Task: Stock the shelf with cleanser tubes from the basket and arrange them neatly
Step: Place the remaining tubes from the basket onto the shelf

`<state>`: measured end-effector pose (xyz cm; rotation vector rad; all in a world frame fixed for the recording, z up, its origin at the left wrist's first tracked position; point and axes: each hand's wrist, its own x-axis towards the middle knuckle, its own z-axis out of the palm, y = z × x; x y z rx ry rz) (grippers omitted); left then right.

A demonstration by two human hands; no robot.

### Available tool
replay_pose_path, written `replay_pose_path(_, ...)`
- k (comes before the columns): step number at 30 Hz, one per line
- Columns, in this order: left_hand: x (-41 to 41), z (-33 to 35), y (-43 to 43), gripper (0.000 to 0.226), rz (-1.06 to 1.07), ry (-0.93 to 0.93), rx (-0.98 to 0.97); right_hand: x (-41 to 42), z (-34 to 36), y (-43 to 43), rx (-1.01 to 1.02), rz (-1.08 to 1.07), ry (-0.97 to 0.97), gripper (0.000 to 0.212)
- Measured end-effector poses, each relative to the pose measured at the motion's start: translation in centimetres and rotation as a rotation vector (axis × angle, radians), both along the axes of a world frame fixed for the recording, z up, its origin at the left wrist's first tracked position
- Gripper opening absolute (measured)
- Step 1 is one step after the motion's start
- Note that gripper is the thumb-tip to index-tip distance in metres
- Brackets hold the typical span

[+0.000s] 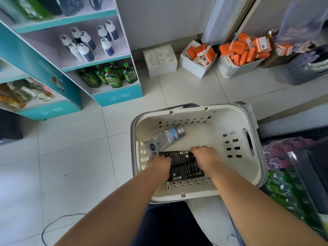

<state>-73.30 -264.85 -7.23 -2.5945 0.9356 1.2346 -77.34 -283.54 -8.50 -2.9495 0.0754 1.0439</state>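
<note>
Black cleanser tubes (182,164), two, lie side by side in basket (195,110), long axes running between my left hand (160,165) and right hand (204,155); both hands clasp their ends.

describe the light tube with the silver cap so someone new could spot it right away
Start at the white basket on the floor in front of the person. Inside, toward its far left, a pale tube lies tilted across the bottom, beyond both hands. Unlike the two black tubes the hands are on, it is white and light blue with a silver cap pointing up and right.
</note>
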Motion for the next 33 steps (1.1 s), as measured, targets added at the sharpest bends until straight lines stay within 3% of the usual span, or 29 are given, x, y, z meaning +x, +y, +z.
replay_pose_path(8, 0.0, -0.7, -0.7, 0.049, -0.239, -0.028, 0.107, 0.0, 0.1, -2.2, -0.236, -0.258, 0.023, 0.033)
replay_pose_path(15, -0.9, -1.5, -2.3, 0.057, -0.350, -0.061, 0.028, -0.6, -1.3, -1.7, -0.112, -0.240, -0.011, 0.054)
replay_pose_path(17, -0.9, -1.8, -2.0, 0.062, -0.347, -0.056, 0.020, -0.5, -1.5, -1.6, -0.125, -0.231, -0.011, 0.051)
replay_pose_path(20, -0.3, -2.0, -1.3, 0.065, -0.195, -0.031, -0.036, -0.3, -1.6, -1.7, -0.123, -0.227, 0.000, 0.048)
replay_pose_path(24, 0.8, -1.4, -1.8, 0.053, 0.052, 0.101, -0.106, -0.7, -1.8, -2.5, -0.053, -0.348, 0.065, 0.045)
replay_pose_path(28, 1.7, -0.6, -2.5, 0.048, 0.233, 0.227, -0.057, -1.2, -1.6, -3.4, 0.230, -0.684, 0.124, 0.049)
replay_pose_path(33, 3.2, 0.1, -3.5, 0.060, 0.647, 0.348, -0.066, -2.0, -0.5, -4.0, 0.468, -0.804, 0.202, 0.053)
